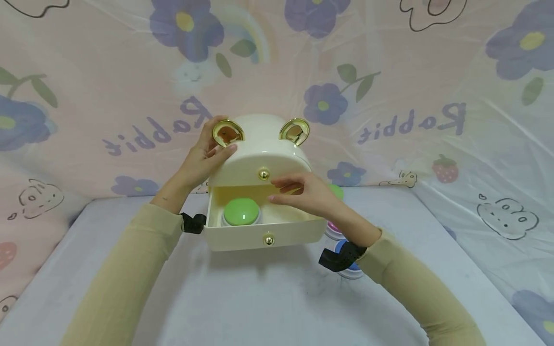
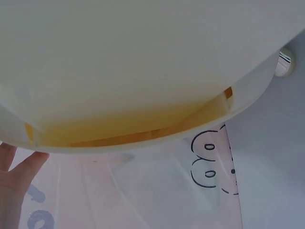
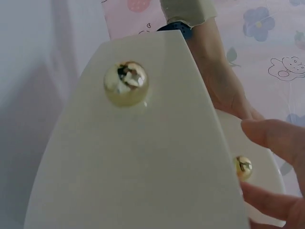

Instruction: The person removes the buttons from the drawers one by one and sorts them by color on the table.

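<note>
A glossy white storage box (image 1: 264,134) with two gold-rimmed ears stands in the middle of the head view. Its lower drawer (image 1: 238,239) is pulled out, and a round green-topped button (image 1: 241,211) on a white base sits in the drawer's left part. My left hand (image 1: 202,157) grips the box at its left ear, thumb on the front side. Over the drawer's right part hovers my right hand (image 1: 308,193), thumb and fingers apart and holding nothing. Its fingertips are close to the upper gold knob (image 1: 264,174). In the right wrist view the lower gold knob (image 3: 126,83) shows large.
Right of the box, partly hidden by my right arm, are a green-topped piece (image 1: 336,191), a pink one (image 1: 332,228) and a blue one (image 1: 340,245). The white tabletop (image 1: 259,307) extends in front. A patterned cloth (image 1: 389,72) hangs behind.
</note>
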`<state>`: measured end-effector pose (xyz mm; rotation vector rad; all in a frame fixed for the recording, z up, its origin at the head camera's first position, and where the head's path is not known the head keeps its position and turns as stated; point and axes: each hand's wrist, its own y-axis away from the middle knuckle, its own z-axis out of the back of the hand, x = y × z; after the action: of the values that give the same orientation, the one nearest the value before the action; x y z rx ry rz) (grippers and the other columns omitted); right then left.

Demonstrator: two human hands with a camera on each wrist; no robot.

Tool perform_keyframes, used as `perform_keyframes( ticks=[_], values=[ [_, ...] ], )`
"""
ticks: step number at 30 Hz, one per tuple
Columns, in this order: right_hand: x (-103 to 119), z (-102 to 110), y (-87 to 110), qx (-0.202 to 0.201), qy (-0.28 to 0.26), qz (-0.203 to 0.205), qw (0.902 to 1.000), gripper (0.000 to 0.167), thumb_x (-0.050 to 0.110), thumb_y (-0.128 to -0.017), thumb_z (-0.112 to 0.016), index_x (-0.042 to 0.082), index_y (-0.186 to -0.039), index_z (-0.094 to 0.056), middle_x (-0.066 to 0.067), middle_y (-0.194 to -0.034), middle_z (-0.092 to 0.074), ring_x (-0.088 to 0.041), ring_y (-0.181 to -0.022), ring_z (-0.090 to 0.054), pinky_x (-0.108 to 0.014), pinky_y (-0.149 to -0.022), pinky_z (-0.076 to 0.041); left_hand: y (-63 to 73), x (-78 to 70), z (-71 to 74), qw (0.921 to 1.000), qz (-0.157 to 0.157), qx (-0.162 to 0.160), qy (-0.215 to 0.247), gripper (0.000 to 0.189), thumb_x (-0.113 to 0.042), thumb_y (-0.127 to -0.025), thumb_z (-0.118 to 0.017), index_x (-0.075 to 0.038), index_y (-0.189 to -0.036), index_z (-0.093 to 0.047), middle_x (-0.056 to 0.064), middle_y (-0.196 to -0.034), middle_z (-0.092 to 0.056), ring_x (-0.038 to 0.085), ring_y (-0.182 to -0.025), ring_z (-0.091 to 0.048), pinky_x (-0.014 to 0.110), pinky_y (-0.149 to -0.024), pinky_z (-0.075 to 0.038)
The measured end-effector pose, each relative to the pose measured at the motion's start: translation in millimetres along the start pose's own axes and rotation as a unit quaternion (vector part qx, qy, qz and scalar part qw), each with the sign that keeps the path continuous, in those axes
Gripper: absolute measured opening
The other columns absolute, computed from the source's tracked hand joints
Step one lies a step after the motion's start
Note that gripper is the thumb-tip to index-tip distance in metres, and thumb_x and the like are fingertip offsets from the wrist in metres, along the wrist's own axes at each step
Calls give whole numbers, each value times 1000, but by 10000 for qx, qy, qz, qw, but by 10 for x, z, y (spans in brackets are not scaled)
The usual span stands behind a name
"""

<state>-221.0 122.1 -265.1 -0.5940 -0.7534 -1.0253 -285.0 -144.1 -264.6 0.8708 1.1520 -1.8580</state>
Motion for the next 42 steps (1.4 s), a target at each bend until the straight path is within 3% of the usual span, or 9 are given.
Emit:
perform_keyframes(
  ticks=[7,14,20,25,30,36,42],
  values=[
    [55,-127,-128,814,42,235,9964,53,24,-80,-78,4,-127,-61,-11,-124,-64,-23,-112,-63,-33,-94,-51,-1,-10,-20,10000,35,58,27,64,-26,-96,-59,-42,-145,-22,13,-140,-44,31,-141,-32,56,-111,-27],
    [45,-315,-291,1440,617,733,9849,56,27,-79,-78,8,-129,-61,-4,-127,-63,-19,-116,-61,-34,-96,-49,-3,-24,-38,9999,83,74,16,64,-27,-96,-58,-40,-146,-21,8,-134,-49,26,-133,-43,52,-102,-37],
    [81,-441,-364,1741,1219,910,9729,59,26,-80,-78,8,-133,-57,-2,-124,-62,-15,-108,-58,-30,-94,-48,-2,-6,-44,10000,-5,71,18,64,-25,-96,-59,-39,-146,-22,12,-137,-47,31,-139,-37,55,-109,-29],
    [126,-510,-394,1748,1893,997,9611,57,25,-80,-78,7,-130,-57,-4,-116,-62,-16,-98,-53,-27,-87,-44,0,-5,-32,10000,4,62,-55,64,-26,-95,-59,-41,-145,-22,12,-139,-46,31,-140,-35,56,-112,-26],
    [165,-560,-410,1612,2257,891,9566,60,23,-79,-79,3,-130,-56,-7,-123,-63,-18,-106,-57,-29,-94,-44,13,-27,-12,9999,68,27,-119,64,-28,-95,-59,-43,-145,-22,12,-140,-45,30,-139,-37,57,-110,-28],
    [188,-588,-411,1284,2350,842,9598,54,27,-74,-83,5,-119,-65,-5,-110,-69,-16,-95,-59,-26,-85,-46,19,-33,15,9999,107,-17,-102,63,-28,-95,-59,-43,-145,-23,9,-139,-47,27,-140,-36,57,-111,-26],
    [179,-575,-388,1022,2101,465,9712,53,32,-69,-85,10,-114,-68,0,-102,-69,-14,-91,-58,-25,-79,-46,9,-28,23,10000,65,-36,-21,63,-27,-95,-59,-39,-146,-23,11,-141,-45,29,-142,-32,56,-113,-24]
  ],
)
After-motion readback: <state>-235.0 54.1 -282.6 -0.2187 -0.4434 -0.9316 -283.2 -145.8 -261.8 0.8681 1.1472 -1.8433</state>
